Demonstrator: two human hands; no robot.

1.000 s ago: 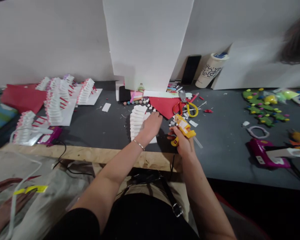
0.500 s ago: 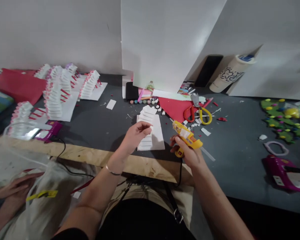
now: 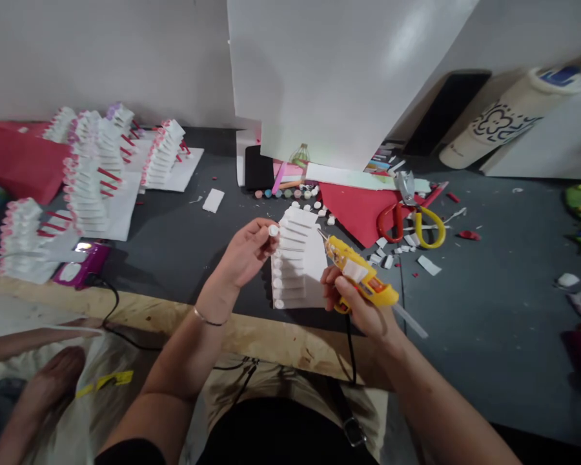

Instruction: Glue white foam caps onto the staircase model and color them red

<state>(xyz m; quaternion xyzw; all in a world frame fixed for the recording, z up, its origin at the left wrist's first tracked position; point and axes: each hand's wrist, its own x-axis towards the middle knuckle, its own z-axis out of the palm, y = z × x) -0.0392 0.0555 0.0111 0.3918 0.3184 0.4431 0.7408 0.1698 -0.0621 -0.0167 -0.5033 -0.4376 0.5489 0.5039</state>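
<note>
Between the thumb and fingers of my left hand [image 3: 249, 250] is a small round white piece [image 3: 274, 230], held at the left edge of a white stepped model [image 3: 290, 258]. Little white discs run down that edge of the model, which stands on a white card base [image 3: 315, 248]. My right hand [image 3: 356, 297] is closed round the handle of a yellow hot glue gun [image 3: 361, 271]. Its nozzle points up and left, close over the right side of the model. A clear glue stick [image 3: 410, 321] pokes out of the gun's back.
Scissors with red and yellow handles [image 3: 411, 223] lie by white scraps and red paper [image 3: 353, 210]. Several similar models [image 3: 94, 187] and a purple device [image 3: 83, 265] are at left. A cup [image 3: 508, 119] and a phone [image 3: 448, 113] lean behind. Another person's hand [image 3: 61, 374] shows lower left.
My left hand has shifted left off the model's middle, and the white piece now shows plainly. The glue gun's nozzle has come nearer the model. The whole view has swung a little.
</note>
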